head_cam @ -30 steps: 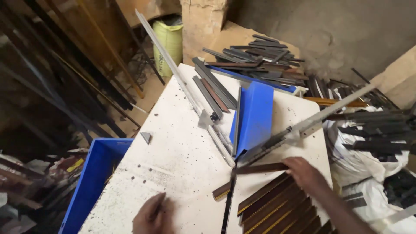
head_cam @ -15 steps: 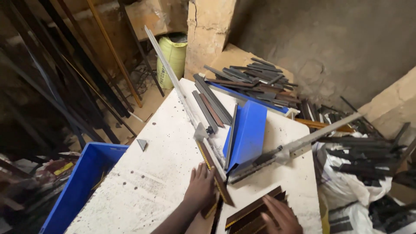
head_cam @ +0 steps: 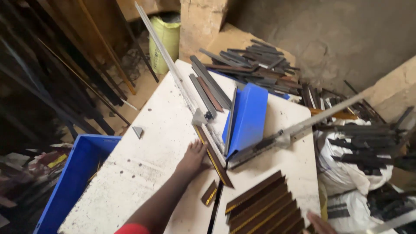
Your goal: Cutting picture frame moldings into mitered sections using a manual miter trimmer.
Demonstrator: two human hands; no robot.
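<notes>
My left hand (head_cam: 191,159) lies flat on the white table (head_cam: 143,160), its fingers pressing against a long brown strip with a yellow edge (head_cam: 214,156) that runs along a grey metal rail (head_cam: 171,71). My right hand (head_cam: 318,223) shows only at the bottom edge, next to a row of several brown strips (head_cam: 264,208); its fingers are cut off by the frame. A short brown offcut (head_cam: 209,193) lies near my left forearm. A blue angled guide (head_cam: 248,119) stands just right of the strip.
A blue crate (head_cam: 71,182) sits at the table's left side. Dark metal strips (head_cam: 251,60) are piled at the far end. White sacks (head_cam: 351,173) with more strips stand right. Long bars lean at the left. A second grey rail (head_cam: 303,125) angles rightward.
My left hand moved up from the near table edge to the strip by the rail. My right hand drew back to the bottom edge. The camera view shifted closer.
</notes>
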